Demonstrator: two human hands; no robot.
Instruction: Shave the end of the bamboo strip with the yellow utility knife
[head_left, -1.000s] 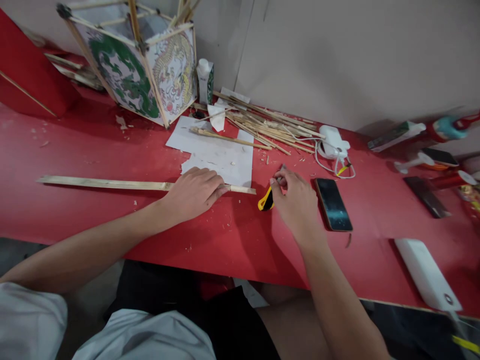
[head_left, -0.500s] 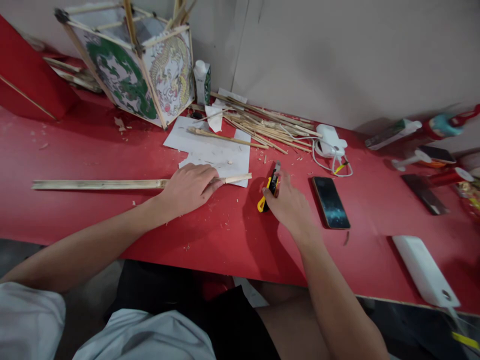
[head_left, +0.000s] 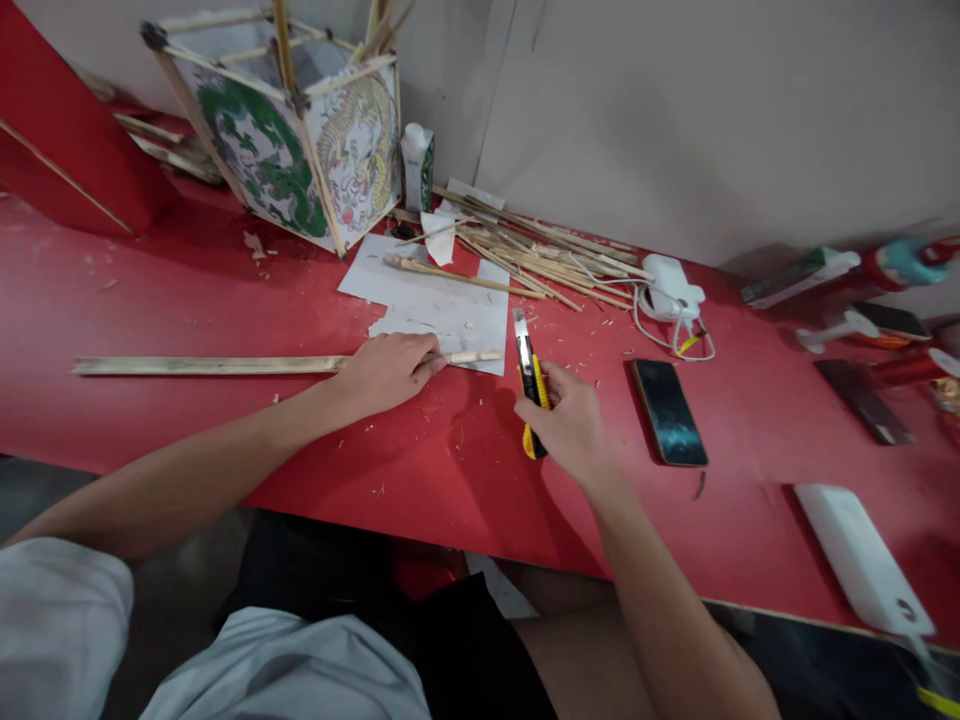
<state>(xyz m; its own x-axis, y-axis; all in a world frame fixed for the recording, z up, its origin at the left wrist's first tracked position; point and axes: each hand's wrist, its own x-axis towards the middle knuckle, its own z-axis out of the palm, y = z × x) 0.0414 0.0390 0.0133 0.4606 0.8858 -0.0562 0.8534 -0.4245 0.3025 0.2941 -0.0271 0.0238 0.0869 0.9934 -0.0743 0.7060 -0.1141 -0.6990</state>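
Note:
My left hand [head_left: 394,370] is closed around a long bamboo strip [head_left: 210,366] that lies crosswise over the red table [head_left: 420,470]. The strip's pale, narrower end sticks out past my thumb, above the edge of a white paper sheet [head_left: 480,315]. To the right, my right hand [head_left: 566,415] grips a yellow and black box cutter [head_left: 533,385] between thumb and fingers. Its metal tip points away from me, near the paper's right edge. The strip's end and the cutter are apart.
A paper lantern frame with dragon drawings [head_left: 300,150] stands at the back left beside a carton [head_left: 417,168]. Thin bamboo sticks [head_left: 540,250] lie along the wall by a white charger [head_left: 667,285]. A phone [head_left: 667,412] and a white power bank [head_left: 862,555] lie at right.
My right hand has lifted the box cutter off the table and turned it upright, tip pointing away. The left hand keeps its hold on the bamboo strip.

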